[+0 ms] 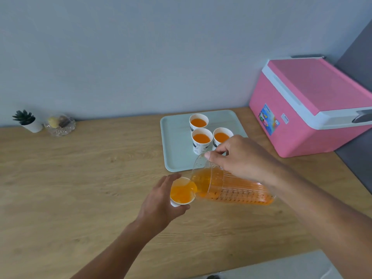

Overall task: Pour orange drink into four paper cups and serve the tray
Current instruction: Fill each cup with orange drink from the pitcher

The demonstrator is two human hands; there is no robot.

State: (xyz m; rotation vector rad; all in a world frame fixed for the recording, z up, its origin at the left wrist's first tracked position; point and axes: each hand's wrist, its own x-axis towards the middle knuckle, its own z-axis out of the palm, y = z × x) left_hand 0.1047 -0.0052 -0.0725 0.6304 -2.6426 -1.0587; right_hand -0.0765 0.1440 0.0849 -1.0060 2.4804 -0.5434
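A: Left hand (159, 200)?
B: Fingers (171, 178) wrapped around a paper cup (182, 193), held above the desk (80, 168), just in front of the tray (177, 158). The cup is nearly full of orange drink.

A: Right hand (243, 158)?
B: Closed around the jug (231, 188) from above, near its mouth. The jug is clear, ribbed and tipped almost flat, spout to the left, at the cup's rim. Drink runs from the spout into the cup.

A: Other cups?
B: Three filled cups (201, 139) stand on the tray: one at the back, two in front, close together. The right hand partly hides the right front one.

A: Surroundings?
B: Pink cooler (312, 105), lid shut, to the right of the tray. Far left by the wall: small potted plant (28, 120) and a glass dish (60, 125), side by side. Dish contents unclear.
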